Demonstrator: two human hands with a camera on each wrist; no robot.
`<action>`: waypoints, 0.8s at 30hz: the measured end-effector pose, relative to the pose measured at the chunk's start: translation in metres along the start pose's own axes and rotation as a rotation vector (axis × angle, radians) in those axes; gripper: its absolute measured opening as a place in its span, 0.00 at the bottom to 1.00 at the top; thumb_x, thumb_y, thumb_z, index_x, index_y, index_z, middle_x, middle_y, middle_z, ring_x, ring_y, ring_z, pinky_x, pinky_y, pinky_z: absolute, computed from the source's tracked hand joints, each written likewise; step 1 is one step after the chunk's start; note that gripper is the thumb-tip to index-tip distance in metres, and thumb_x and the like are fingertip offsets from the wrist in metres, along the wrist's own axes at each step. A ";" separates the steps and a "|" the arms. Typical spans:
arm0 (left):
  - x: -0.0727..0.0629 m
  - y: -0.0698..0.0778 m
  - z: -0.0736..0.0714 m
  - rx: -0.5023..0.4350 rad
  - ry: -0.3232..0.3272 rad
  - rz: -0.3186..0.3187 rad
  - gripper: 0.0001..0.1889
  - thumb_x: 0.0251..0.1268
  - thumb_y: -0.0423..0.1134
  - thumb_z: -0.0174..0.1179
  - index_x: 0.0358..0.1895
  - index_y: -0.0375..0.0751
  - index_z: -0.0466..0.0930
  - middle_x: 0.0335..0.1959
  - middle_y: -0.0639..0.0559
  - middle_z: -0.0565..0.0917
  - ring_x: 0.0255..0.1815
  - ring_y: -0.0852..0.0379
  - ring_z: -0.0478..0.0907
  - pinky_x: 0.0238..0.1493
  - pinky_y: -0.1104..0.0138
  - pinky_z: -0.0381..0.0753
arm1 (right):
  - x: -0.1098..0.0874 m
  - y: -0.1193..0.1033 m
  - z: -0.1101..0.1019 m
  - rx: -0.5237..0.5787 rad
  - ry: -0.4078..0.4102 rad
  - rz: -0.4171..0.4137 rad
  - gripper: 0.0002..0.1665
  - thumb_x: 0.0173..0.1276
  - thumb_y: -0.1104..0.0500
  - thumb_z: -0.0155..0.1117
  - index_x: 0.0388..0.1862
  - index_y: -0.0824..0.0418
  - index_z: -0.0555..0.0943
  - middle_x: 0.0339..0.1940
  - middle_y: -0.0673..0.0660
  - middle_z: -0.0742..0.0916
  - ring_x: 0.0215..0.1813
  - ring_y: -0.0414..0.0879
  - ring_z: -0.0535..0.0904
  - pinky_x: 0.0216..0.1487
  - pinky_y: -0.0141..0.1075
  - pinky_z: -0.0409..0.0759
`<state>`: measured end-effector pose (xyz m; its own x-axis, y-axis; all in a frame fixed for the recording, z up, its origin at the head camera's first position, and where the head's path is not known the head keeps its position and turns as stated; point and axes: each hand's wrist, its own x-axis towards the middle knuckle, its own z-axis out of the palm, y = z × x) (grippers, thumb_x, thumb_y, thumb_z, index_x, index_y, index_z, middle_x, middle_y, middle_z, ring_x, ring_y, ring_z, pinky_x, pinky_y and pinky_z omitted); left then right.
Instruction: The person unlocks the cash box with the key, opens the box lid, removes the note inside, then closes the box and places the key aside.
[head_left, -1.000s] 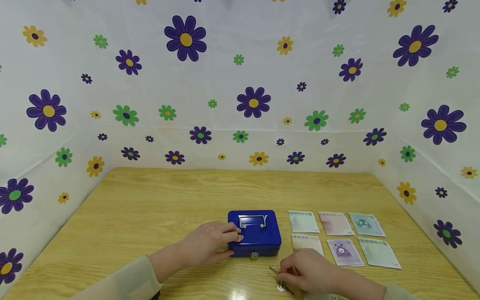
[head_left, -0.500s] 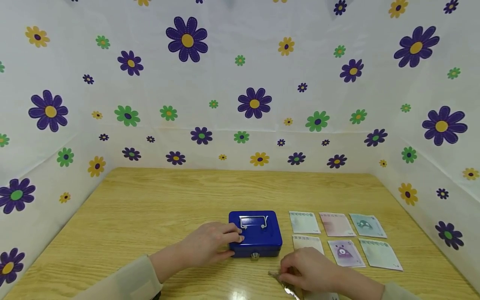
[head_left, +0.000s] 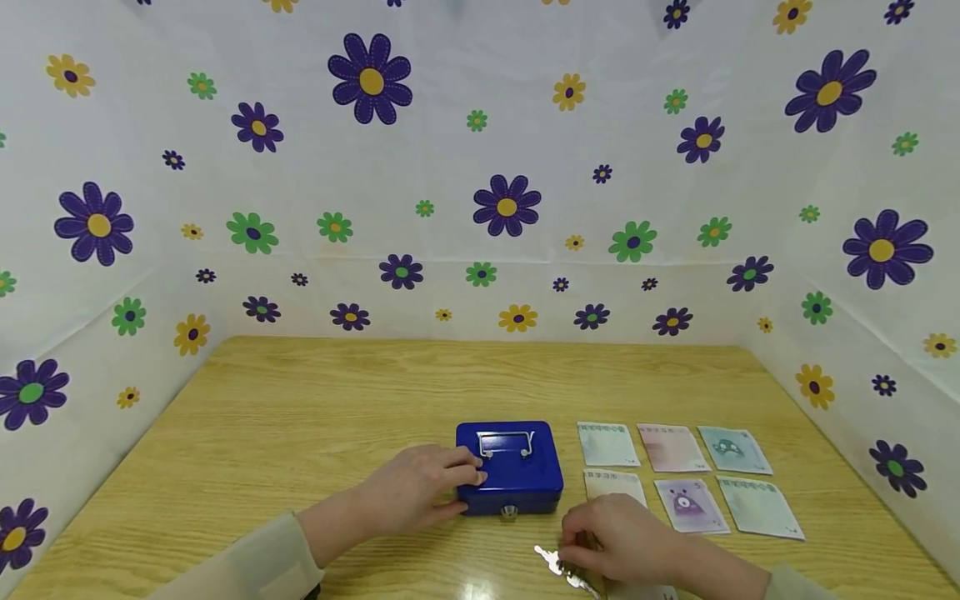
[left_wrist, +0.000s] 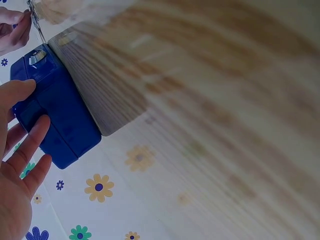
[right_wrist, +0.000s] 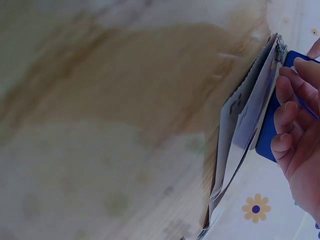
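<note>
A blue metal cash box (head_left: 517,477), lid down, stands on the wooden table with its wire handle folded flat and a silver lock (head_left: 509,511) at the front. My left hand (head_left: 420,487) grips its left side, fingers on the lid and thumb low near the front; the left wrist view shows that thumb (left_wrist: 20,91) against the blue wall. In front of the box and to its right, my right hand (head_left: 618,537) pinches a small bunch of silver keys (head_left: 551,560) between thumb and fingers. The keys lie low over the table, partly hidden by the fingers.
Right of the box are rows of paper play notes, among them a purple one (head_left: 686,504) and a pink one (head_left: 671,447). Others lie partly under my right hand. A flowered cloth (head_left: 435,150) walls the table at back and sides.
In my right fingers the keys have turned and swung; they now spread out and shine, pointing left. The left hand and the box stay in place.
</note>
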<state>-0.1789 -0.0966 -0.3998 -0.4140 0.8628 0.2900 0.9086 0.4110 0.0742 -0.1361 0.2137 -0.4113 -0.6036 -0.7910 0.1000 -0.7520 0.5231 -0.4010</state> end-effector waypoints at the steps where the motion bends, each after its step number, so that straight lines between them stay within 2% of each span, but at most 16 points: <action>1: 0.000 0.000 0.000 0.001 0.000 0.000 0.17 0.59 0.42 0.70 0.51 0.48 0.80 0.50 0.55 0.78 0.49 0.61 0.79 0.48 0.67 0.79 | 0.000 0.000 0.000 0.003 0.003 0.001 0.09 0.69 0.49 0.64 0.28 0.45 0.81 0.22 0.31 0.73 0.24 0.25 0.66 0.24 0.22 0.64; 12: -0.001 0.000 0.000 -0.008 -0.019 -0.010 0.17 0.60 0.43 0.69 0.52 0.48 0.80 0.50 0.55 0.78 0.48 0.60 0.79 0.49 0.66 0.79 | -0.001 -0.003 -0.003 -0.014 0.072 -0.031 0.09 0.68 0.52 0.66 0.27 0.44 0.79 0.23 0.30 0.73 0.24 0.25 0.66 0.25 0.20 0.64; 19: -0.002 -0.001 0.000 -0.026 -0.020 -0.012 0.17 0.60 0.42 0.69 0.52 0.48 0.80 0.50 0.55 0.78 0.48 0.60 0.79 0.49 0.66 0.79 | -0.005 -0.002 -0.010 -0.014 0.152 -0.014 0.09 0.66 0.54 0.68 0.28 0.44 0.78 0.24 0.31 0.75 0.24 0.27 0.67 0.24 0.21 0.65; 24: -0.002 -0.002 0.000 -0.009 0.003 0.003 0.18 0.59 0.41 0.70 0.52 0.47 0.80 0.51 0.54 0.79 0.49 0.59 0.79 0.50 0.65 0.79 | -0.011 0.001 -0.017 0.015 0.165 0.025 0.07 0.67 0.55 0.67 0.30 0.45 0.79 0.25 0.31 0.75 0.23 0.26 0.65 0.23 0.22 0.66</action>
